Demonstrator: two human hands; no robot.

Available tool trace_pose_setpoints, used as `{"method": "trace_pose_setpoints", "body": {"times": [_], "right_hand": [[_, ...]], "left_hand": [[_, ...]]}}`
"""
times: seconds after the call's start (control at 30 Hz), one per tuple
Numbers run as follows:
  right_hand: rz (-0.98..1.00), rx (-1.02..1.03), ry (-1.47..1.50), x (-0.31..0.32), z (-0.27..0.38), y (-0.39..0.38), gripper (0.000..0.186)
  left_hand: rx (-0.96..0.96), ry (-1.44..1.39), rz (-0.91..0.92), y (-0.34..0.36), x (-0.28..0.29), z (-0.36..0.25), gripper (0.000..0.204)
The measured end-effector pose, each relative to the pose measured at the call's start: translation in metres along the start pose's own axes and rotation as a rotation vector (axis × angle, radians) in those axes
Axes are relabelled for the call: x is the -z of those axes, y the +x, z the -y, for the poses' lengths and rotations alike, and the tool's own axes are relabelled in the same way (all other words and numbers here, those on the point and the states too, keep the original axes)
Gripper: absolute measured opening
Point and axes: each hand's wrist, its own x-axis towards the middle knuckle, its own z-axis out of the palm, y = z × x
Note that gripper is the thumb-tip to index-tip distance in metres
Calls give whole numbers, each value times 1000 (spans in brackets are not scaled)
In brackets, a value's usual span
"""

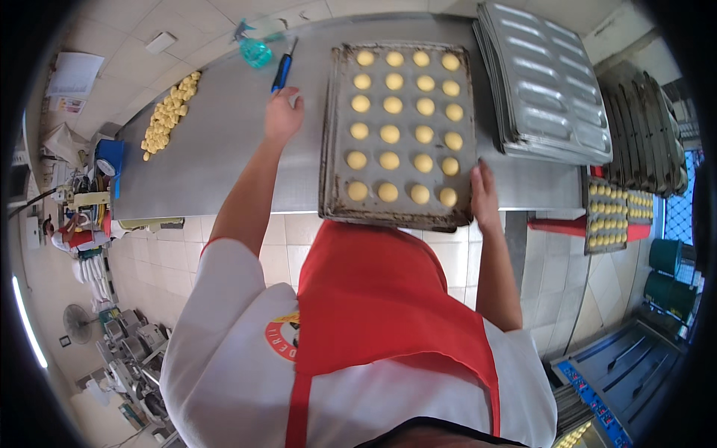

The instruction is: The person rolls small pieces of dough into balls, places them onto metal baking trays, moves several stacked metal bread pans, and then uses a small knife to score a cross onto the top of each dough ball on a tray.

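A worn metal baking tray (pixel 404 169) with rows of round, pale yellow dough balls (pixel 389 134) lies in front of me, its near end reaching past the table's front edge. My right hand (pixel 484 196) grips the tray's right rim near the front corner, fingers partly hidden behind the rim. To the left of the tray, my left hand (pixel 284 114) is over the table, fingers loosely bent and apart, holding nothing visible. Just beyond its fingertips lies a tool with a blue and black handle (pixel 282 72) and a narrow metal end; whether they touch is unclear.
A heap of dough pieces (pixel 170 113) and a green spray bottle (pixel 255 52) are on the steel table (pixel 216 168). Stacked moulded pans (pixel 551 89) stand at the right. Beyond them, more filled trays (pixel 606 216) rest on a red support. A co-worker (pixel 71 235) is far left.
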Motion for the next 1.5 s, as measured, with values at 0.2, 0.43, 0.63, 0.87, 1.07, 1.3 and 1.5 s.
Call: {"method": "trace_pose_setpoints", "body": {"times": [0.2, 0.43, 0.63, 0.87, 1.07, 1.3, 1.5], "right_hand": [[71, -138, 61, -38, 29, -26, 73], [9, -276, 166, -42, 28, -58, 76], [-255, 57, -590, -40, 56, -60, 74], [304, -68, 614, -66, 190, -59, 49], [167, 139, 266, 14, 138, -71, 29], [505, 465, -451, -3, 154, -97, 47], [751, 603, -964, -87, 194, -83, 74]], "left_hand": [[315, 295, 80, 65, -19, 134, 60], [271, 102, 335, 100, -39, 129, 55], [347, -1034, 321, -3, -5, 56, 41], [-268, -1051, 610, -177, 43, -179, 27], [-143, -556, 243, -190, 57, -125, 56], [5, -460, 274, -221, 63, -84, 87], [-175, -465, 328, -204, 55, -67, 93]]}}
